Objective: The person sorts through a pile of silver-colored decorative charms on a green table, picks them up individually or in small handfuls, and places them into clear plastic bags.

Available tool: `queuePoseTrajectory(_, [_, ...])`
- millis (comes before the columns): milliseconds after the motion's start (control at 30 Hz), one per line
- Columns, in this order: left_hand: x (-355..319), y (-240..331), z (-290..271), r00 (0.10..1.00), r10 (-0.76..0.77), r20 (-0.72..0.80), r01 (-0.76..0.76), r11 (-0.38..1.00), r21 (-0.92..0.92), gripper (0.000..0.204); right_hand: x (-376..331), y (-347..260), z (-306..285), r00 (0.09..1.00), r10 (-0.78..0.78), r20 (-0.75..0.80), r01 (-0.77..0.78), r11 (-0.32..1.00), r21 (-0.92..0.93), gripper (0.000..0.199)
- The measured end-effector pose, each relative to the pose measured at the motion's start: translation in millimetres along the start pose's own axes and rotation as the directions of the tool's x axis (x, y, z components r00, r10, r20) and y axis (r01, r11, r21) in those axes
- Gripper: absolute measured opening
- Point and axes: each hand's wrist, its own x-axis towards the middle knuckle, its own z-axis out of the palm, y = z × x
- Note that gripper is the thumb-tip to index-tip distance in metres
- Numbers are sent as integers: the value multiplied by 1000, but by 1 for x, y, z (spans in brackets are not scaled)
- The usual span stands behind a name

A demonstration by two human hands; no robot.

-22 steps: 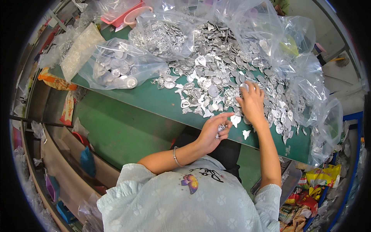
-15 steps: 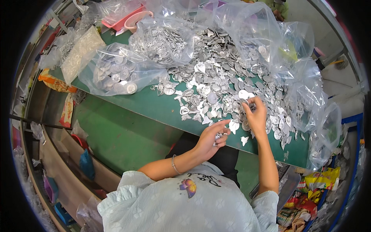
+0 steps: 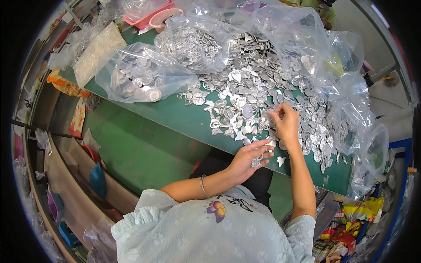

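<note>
A large heap of silver metal charms (image 3: pixel 258 74), many round or oval and some pierced, spreads over the green table (image 3: pixel 171 118). Over the heap's near part, my right hand (image 3: pixel 287 125) has thumb and fingers bent together in a pinch; whatever lies between the tips is too small to make out. My left hand (image 3: pixel 247 164) is cupped by the table's front edge, its fingers curled round several silver pendants (image 3: pixel 257 161). Just right of it, a single pale charm (image 3: pixel 281 161) lies apart from the heap.
Clear plastic bags of silver pieces stand left of the heap: one of discs (image 3: pixel 140 79), one of pierced pieces (image 3: pixel 193 46). Crumpled clear plastic (image 3: pixel 346 101) borders the right. Behind are a red tray (image 3: pixel 147 17) and pink bowl (image 3: pixel 164 18). Part of another person (image 3: pixel 326 13) shows at the far edge.
The whole view has shifted slightly. My right hand has drawn a little to the left over the heap, and the charm seen at its fingertips is no longer distinct. My left hand still holds its pendants.
</note>
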Motion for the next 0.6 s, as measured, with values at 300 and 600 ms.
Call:
queuePoseTrajectory(300, [10, -1, -7, 995, 92, -24, -95, 958, -271, 30, -13, 1, -32, 952, 9, 305, -107, 946, 307, 17])
queuePoseTrajectory(600, [-6, -3, 4, 996, -41, -78, 29, 989, -147, 33, -31, 9, -11, 969, -218, 112, 226, 972, -62, 36])
